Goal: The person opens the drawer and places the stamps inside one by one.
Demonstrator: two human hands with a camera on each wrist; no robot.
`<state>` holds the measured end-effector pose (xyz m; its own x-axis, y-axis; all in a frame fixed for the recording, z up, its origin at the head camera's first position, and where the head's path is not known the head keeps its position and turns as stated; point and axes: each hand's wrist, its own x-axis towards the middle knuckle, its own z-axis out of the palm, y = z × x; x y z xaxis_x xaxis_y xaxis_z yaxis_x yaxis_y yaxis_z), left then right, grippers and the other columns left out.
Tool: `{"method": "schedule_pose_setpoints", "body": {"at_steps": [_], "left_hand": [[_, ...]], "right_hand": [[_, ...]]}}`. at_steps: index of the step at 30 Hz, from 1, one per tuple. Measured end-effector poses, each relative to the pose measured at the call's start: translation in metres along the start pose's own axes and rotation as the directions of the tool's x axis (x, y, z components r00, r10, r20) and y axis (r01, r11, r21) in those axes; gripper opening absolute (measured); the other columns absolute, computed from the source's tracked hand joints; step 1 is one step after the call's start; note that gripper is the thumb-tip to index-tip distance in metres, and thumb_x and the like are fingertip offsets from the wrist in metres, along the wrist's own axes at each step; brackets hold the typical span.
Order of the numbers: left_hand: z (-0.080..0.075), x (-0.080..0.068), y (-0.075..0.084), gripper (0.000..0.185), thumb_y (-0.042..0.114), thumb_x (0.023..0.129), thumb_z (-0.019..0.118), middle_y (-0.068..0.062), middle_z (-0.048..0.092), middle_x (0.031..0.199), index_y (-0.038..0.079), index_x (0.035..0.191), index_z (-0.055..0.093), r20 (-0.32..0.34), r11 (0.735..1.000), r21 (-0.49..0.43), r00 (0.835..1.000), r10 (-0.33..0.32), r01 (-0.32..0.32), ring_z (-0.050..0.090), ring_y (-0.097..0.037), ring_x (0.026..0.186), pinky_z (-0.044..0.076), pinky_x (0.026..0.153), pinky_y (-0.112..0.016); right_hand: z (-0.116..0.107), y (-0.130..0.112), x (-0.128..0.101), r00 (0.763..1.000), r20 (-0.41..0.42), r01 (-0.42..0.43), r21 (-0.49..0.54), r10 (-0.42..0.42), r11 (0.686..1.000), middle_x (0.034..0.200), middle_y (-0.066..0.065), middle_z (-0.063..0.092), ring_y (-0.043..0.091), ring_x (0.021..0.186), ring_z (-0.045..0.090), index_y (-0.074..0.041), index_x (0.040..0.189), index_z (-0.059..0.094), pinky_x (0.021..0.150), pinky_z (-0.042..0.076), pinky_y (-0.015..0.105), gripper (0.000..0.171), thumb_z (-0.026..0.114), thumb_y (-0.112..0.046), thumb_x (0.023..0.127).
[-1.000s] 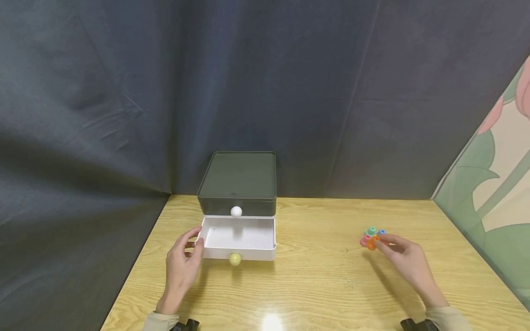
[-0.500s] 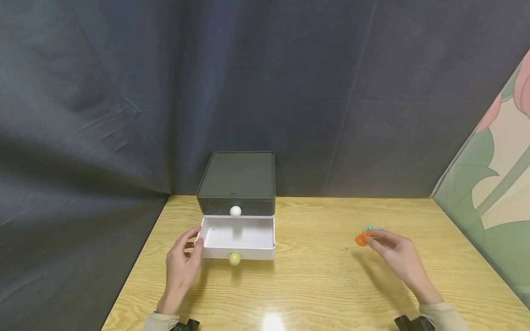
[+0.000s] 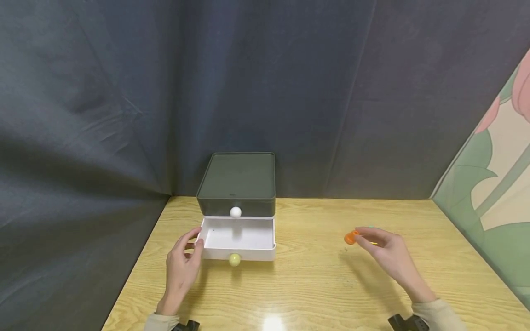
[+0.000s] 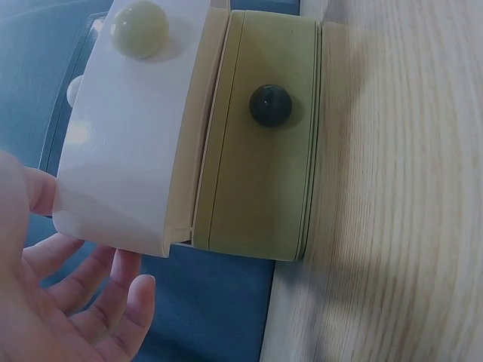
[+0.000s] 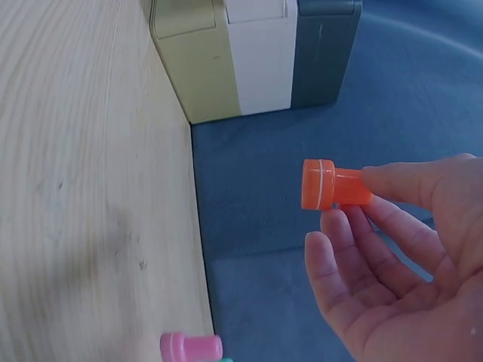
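Observation:
My left hand [image 3: 182, 264] grips the left wall of a pulled-out white drawer [image 3: 213, 253] near its front corner. In the left wrist view the thumb lies at the rim of the drawer [image 4: 121, 143] and the other fingers stand along its outer side. My right hand [image 3: 393, 257] pinches a small orange toy stamp [image 3: 351, 237] between thumb and fingers. The right wrist view has the orange stamp [image 5: 321, 185] raised over the table, its wide round end turned away from the hand. A pink stamp [image 5: 189, 347] lies on the table; the others are mostly behind my right hand.
The drawer box's dark green top [image 3: 240, 174] stands against a dark curtain [image 3: 269, 92]. Under the white drawer sits an olive drawer [image 4: 256, 173] with a dark knob. A floral panel [image 3: 501, 184] borders the wooden table [image 3: 310, 285] on the right.
My right hand has lifted the orange stamp from the group of stamps and moved left with it. The left hand and the drawer stay where they were.

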<state>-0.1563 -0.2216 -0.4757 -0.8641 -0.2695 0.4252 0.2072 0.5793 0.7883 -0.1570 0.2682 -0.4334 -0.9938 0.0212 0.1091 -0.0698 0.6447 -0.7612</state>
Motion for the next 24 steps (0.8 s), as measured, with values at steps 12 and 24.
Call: {"method": "schedule_pose_setpoints", "body": {"at_steps": [12,24], "left_hand": [[0.001,0.0,-0.001,0.031,0.011,0.103,0.066,-0.012,0.075,0.129,0.01,0.133,0.073,-0.001,1.0,0.015,1.0,-0.028,0.028,0.068,-0.02,0.095,0.054,0.073,-0.019],[0.001,0.0,0.0,0.03,0.01,0.103,0.066,-0.013,0.075,0.128,0.009,0.133,0.073,-0.009,1.0,-0.004,1.0,-0.028,0.028,0.067,-0.013,0.094,0.054,0.072,-0.02]], "right_hand": [[0.01,-0.022,0.003,0.998,0.031,0.051,0.042,-0.052,0.998,0.132,0.011,0.076,0.014,0.107,0.076,-0.012,0.135,0.073,0.085,0.057,0.027,0.042,0.07,-0.04,0.104],[0.022,-0.045,0.01,0.988,0.06,0.132,0.122,-0.14,0.984,0.132,0.013,0.076,0.019,0.106,0.078,-0.012,0.134,0.074,0.083,0.06,0.025,0.037,0.073,-0.03,0.103]]}}
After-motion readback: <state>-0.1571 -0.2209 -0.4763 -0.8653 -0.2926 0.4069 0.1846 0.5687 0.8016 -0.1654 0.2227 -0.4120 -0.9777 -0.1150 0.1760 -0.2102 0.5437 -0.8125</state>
